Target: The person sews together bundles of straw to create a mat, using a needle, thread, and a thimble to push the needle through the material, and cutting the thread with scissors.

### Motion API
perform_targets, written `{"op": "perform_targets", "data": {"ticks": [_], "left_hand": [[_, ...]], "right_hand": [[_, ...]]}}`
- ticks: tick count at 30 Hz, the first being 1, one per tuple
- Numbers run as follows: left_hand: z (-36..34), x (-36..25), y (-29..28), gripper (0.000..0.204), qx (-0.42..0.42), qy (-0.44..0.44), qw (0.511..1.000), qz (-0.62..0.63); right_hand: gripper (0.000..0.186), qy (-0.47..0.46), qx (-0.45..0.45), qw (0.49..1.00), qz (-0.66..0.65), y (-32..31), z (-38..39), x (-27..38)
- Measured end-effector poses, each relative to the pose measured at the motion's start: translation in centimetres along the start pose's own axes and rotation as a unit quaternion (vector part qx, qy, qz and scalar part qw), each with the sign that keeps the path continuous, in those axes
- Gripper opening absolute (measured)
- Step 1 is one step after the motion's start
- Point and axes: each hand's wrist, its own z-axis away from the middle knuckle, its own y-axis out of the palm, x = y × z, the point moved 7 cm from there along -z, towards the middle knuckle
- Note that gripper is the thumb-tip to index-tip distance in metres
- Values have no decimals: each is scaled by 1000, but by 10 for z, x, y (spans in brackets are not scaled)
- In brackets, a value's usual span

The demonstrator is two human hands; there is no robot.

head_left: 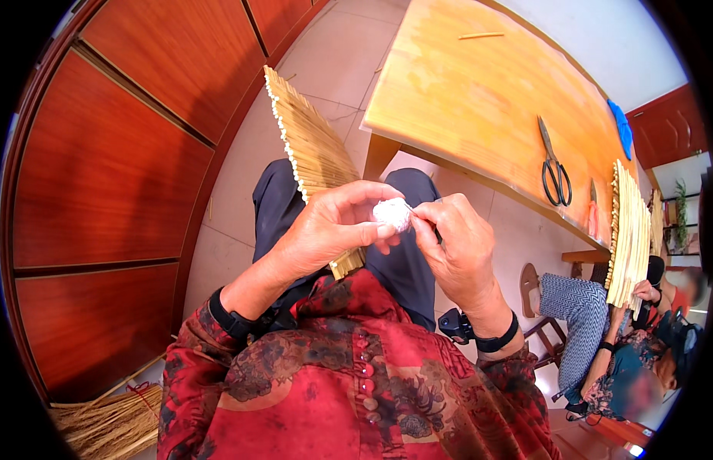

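Observation:
A small white ball of thread (392, 214) rests in the fingers of my left hand (314, 230), which are closed round it above my lap. Close against its right side, my right hand (465, 249) pinches with thumb and forefinger; what lies between them is too small to make out. Across my legs leans a panel of straw stalks (314, 138) laid side by side, its far-left edge lined with white stitching or stalk ends. Its near end passes beneath my left hand.
A wooden table (464, 92) stands ahead to the right. It bears black-handled scissors (556, 172), an orange-handled tool (593, 215), a loose stalk (481, 35) and a blue cloth (620, 129). At right, a seated person holds another straw panel (629, 234). Reddish cabinets (111, 176) line the left.

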Motion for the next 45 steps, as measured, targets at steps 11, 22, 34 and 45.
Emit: {"op": "perform_targets", "data": {"ticks": [11, 22, 34, 45], "left_hand": [[2, 8, -1, 33, 5, -28, 999, 46], [1, 6, 1, 30, -2, -35, 999, 7], [-1, 30, -8, 38, -18, -85, 988, 126], [1, 27, -3, 41, -9, -89, 991, 104]], "right_hand": [[19, 106, 3, 986, -128, -6, 0, -13], [18, -31, 42, 999, 8, 4, -2, 5], [14, 151, 46, 972, -175, 6, 5, -14], [16, 27, 25, 999, 4, 17, 2, -2]]}}
